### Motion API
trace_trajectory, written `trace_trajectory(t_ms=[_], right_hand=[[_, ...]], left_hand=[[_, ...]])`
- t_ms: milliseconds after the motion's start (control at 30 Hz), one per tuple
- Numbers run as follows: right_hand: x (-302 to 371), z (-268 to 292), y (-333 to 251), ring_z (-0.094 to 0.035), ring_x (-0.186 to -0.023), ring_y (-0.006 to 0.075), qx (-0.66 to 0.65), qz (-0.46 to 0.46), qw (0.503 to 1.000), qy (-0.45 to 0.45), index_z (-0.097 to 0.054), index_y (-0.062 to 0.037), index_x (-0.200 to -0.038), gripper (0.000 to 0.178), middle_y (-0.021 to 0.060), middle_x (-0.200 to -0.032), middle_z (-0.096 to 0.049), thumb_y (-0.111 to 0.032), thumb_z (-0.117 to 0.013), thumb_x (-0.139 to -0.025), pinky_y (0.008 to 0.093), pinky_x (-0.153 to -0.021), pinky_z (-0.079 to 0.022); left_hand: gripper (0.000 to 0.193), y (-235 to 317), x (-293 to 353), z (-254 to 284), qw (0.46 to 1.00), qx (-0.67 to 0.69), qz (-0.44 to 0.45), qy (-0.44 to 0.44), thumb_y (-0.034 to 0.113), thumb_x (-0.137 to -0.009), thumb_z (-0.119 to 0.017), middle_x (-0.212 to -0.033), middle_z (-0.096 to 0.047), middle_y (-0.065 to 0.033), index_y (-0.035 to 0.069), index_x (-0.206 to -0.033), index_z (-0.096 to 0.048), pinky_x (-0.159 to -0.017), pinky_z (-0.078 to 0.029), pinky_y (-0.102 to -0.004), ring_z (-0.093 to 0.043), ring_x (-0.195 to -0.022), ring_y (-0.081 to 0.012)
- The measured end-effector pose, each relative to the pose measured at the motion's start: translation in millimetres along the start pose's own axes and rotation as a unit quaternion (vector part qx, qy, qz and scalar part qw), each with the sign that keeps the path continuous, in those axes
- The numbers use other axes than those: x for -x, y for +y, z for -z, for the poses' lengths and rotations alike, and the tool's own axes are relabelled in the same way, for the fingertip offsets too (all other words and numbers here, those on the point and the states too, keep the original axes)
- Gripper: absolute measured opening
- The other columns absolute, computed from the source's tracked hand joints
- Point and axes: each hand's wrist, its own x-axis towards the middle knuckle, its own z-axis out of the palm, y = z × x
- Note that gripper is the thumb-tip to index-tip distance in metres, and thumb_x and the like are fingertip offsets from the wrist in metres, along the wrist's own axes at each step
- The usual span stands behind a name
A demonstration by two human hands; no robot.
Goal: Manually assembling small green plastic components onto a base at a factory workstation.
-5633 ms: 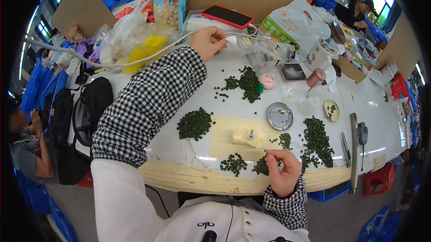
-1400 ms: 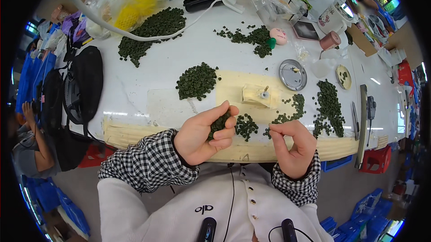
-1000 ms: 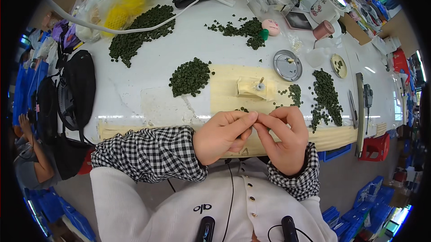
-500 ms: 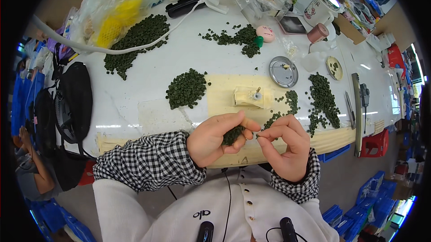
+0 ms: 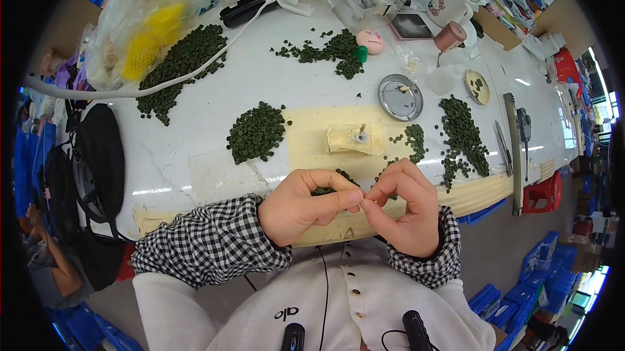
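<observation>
My left hand [image 5: 303, 204] is curled round a handful of small dark green pieces [image 5: 323, 191], its thumb stretched toward the right hand. The fingertips of my right hand [image 5: 409, 211] are pinched together and meet the left thumb tip; what they hold is too small to make out. Just beyond both hands, a block wrapped in yellowish tape [image 5: 345, 141] with a short metal pin on top stands on a yellowish sheet [image 5: 312, 120]. A heap of the same green pieces [image 5: 256, 132] lies left of the block, and a looser group [image 5: 415, 143] lies to its right.
More green heaps [image 5: 463, 135] lie at the right and far side. Around them are a round metal lid [image 5: 400, 98], a small cream dish [image 5: 477, 87], tweezers [image 5: 502, 146], a thread spool [image 5: 450, 37] and a mug [image 5: 450, 3]. A white cable [image 5: 189, 80] crosses the far left.
My hands have come together, the left thumb now touching the right fingertips. The left hand has turned, hiding more of the green pieces in it. The whole view has shifted slightly.
</observation>
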Motion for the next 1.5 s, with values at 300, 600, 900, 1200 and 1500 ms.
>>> trace_trajectory(t_ms=[300,600,900,1200,1500], right_hand=[[-2,38,28,-0.057,-0.061,0.0144,0.161,-0.022,0.97,0.18,-0.063,0.0016,-0.085,0.009,0.0084,-0.073,-0.06,0.005,-0.065,-0.077,0.0252,-0.057,-0.045],[-21,40,53,-0.054,-0.072,0.0244,0.362,0.068,0.928,0.06,-0.064,-0.0031,-0.08,0.01,0.0066,-0.075,-0.056,-0.004,-0.069,-0.072,0.0334,-0.063,-0.046],[-32,40,52,-0.052,-0.075,0.0185,0.516,0.188,0.833,-0.062,-0.054,-0.0052,-0.072,0.008,0.0044,-0.075,-0.047,-0.01,-0.058,-0.067,0.0291,-0.065,-0.044],[-34,39,63,-0.052,-0.075,0.0204,0.525,0.186,0.828,-0.057,-0.052,-0.0035,-0.076,0.011,0.0063,-0.076,-0.047,-0.008,-0.06,-0.069,0.0304,-0.066,-0.044],[-20,36,20,-0.051,-0.075,0.0262,0.173,0.066,0.982,-0.024,-0.054,0.0001,-0.086,0.014,0.0109,-0.081,-0.05,0.002,-0.063,-0.075,0.0334,-0.065,-0.044]], left_hand=[[0.014,-2,-1,5,0.997,0.07,0.0,-0.014,0.011,-0.09,-0.059,-0.082,-0.063,-0.0047,-0.001,-0.096,-0.062,-0.049,-0.03,-0.0162,-0.037,-0.053,-0.0016],[0.017,-9,-4,12,0.994,0.102,-0.009,-0.046,0.009,-0.092,-0.055,-0.088,-0.062,-0.0041,-0.001,-0.105,-0.061,-0.05,-0.029,-0.0173,-0.035,-0.056,-0.0027],[0.02,-4,-3,12,0.994,0.111,0.004,-0.017,0.008,-0.091,-0.056,-0.093,-0.063,-0.0068,-0.001,-0.108,-0.062,-0.051,-0.03,-0.0164,-0.035,-0.057,-0.0023],[0.02,-7,-6,13,0.991,0.131,-0.03,-0.018,0.011,-0.092,-0.057,-0.095,-0.064,-0.0074,0.001,-0.108,-0.062,-0.048,-0.03,-0.0166,-0.033,-0.053,-0.0026],[0.018,-9,-7,13,0.99,0.139,-0.024,-0.007,0.009,-0.091,-0.058,-0.095,-0.064,-0.0085,0.002,-0.107,-0.061,-0.047,-0.03,-0.0171,-0.033,-0.051,-0.0025]])
